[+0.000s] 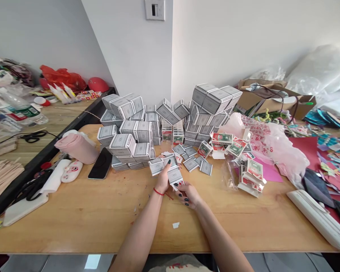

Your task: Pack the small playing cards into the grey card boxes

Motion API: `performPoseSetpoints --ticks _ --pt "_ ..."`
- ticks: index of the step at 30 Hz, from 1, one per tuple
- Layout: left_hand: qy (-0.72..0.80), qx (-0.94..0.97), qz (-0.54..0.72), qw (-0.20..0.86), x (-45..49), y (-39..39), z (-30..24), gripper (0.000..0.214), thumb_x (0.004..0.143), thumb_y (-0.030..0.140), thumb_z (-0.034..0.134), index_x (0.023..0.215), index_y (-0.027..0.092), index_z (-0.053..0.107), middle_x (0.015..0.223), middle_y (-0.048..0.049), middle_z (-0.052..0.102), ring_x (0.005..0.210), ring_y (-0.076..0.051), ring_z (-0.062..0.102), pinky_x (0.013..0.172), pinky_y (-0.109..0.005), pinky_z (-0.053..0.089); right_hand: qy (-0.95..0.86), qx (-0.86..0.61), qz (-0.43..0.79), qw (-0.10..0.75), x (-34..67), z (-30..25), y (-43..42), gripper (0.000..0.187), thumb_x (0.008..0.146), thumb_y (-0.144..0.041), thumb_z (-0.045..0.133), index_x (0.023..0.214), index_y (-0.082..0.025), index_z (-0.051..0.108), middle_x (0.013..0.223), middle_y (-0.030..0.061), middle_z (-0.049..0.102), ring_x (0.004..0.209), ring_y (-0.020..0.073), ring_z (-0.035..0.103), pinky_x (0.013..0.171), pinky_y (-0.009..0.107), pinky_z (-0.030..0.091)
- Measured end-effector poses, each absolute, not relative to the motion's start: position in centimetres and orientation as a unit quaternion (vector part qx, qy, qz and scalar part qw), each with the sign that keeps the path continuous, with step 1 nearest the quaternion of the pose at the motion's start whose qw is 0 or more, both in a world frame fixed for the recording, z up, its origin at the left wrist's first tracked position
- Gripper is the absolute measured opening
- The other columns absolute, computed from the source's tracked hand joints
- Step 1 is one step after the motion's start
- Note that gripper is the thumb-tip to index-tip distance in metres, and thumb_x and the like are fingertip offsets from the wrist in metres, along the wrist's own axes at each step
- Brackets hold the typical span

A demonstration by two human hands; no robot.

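Note:
Over the middle of the wooden table [102, 215], both of my hands grip one small grey patterned card box [174, 175]. My left hand [163, 180], with a red string at the wrist, closes round the box's left side. My right hand [187, 193], nails painted dark, pinches its lower end. Just beyond lie loose flat grey boxes [195, 163]. Behind them stands a big pile of folded grey boxes [147, 124], stacked along the wall.
A black phone [101, 164], a pink roll [77, 147] and scissors [31, 187] lie at the left. Red and green card packs [243, 158] and a pink plastic bag [274, 145] sit at the right, with coloured paper scraps [325, 162] and a cardboard box [272, 96] further off.

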State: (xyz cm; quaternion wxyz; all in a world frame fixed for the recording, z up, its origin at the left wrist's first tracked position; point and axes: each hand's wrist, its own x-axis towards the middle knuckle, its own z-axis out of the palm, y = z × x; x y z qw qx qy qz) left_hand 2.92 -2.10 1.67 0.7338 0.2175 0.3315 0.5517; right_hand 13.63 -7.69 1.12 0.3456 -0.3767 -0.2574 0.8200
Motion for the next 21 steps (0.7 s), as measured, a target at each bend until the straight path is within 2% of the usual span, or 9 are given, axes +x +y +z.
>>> performPoseSetpoints --ticks 9,14,17,21 --pt "0.284 0.218 0.571 0.739 2.60 -2.15 2.19 0.036 0.069 0.039 0.054 0.091 0.012 0.061 0.082 -0.0076 0.066 0.072 -0.019 0.060 0.066 -0.028 0.044 -0.270 -0.373 0.812 0.358 13.45 1.20 -7.96 0.022 0.064 -0.033 0.060 0.065 -0.015 0.047 0.038 -0.0041 0.052 0.020 0.0054 0.033 0.021 0.017 0.029" --pt "0.271 0.211 0.579 0.739 2.86 -1.98 2.33 0.047 0.072 0.051 0.049 0.097 0.013 0.058 0.085 -0.0081 0.065 0.072 -0.018 0.060 0.069 -0.029 0.044 -0.266 -0.377 0.806 0.371 13.35 0.91 -8.05 0.022 0.065 -0.034 0.060 0.064 -0.015 0.048 0.038 -0.0035 0.053 0.020 0.0054 0.033 0.022 0.018 0.031" --pt "0.276 0.224 0.579 0.734 3.02 -1.90 2.50 0.049 0.073 0.054 0.048 0.100 0.014 0.057 0.089 -0.0078 0.064 0.073 -0.017 0.059 0.069 -0.028 0.044 -0.262 -0.375 0.805 0.378 13.34 0.70 -8.11 0.022 0.065 -0.034 0.060 0.063 -0.014 0.049 0.038 -0.0037 0.052 0.021 0.0047 0.031 0.022 0.018 0.031" --pt "0.313 0.219 0.574 0.725 3.19 -1.96 2.30 0.049 0.071 0.055 0.050 0.097 0.015 0.058 0.084 -0.0064 0.064 0.070 -0.017 0.059 0.068 -0.028 0.044 -0.254 -0.377 0.805 0.381 13.24 0.77 -8.23 0.024 0.064 -0.035 0.062 0.063 -0.014 0.050 0.040 -0.0053 0.050 0.022 0.0032 0.029 0.023 0.017 0.029"
